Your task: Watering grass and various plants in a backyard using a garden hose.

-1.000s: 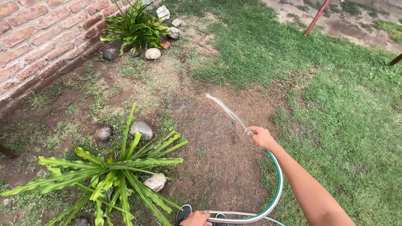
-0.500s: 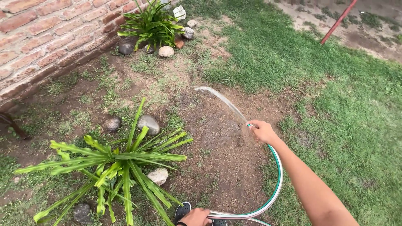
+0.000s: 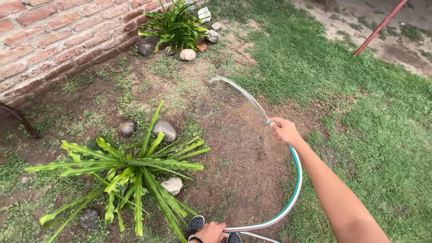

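Home garden: lawn (image 3: 360, 135), brick wall (image 3: 54, 40), plants (image 3: 130, 166).

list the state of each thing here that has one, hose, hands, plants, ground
hose: running, curved, water arcing from its end
right hand: closed around the hose end
left hand: gripping the hose lower down
near plant: green, leaves spread
far plant: green, upright
bare soil: dark, damp-looking

Brick wall (image 3: 49, 40), stones (image 3: 164, 129) — grass (image 3: 382, 135), red pole (image 3: 380, 28).
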